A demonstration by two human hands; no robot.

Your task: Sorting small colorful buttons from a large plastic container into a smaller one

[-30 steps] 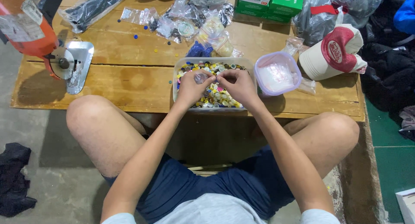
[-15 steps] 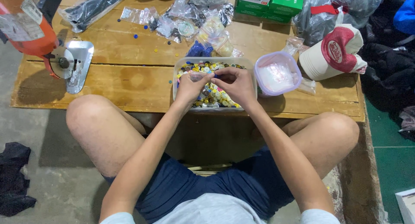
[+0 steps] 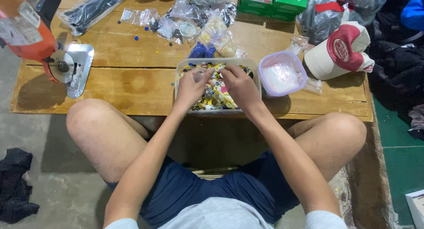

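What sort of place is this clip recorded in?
Probably a small garment or sewing workshop: a low wooden table on a concrete floor bears a clear plastic tub of mixed coloured buttons, small clear bags of fasteners and an orange handheld cutting machine, with dark clothing heaped alongside.

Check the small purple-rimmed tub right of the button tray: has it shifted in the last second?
No. The purple-rimmed tub sits in the same spot between the clear button tray and the red-and-white cap, the gaps unchanged.
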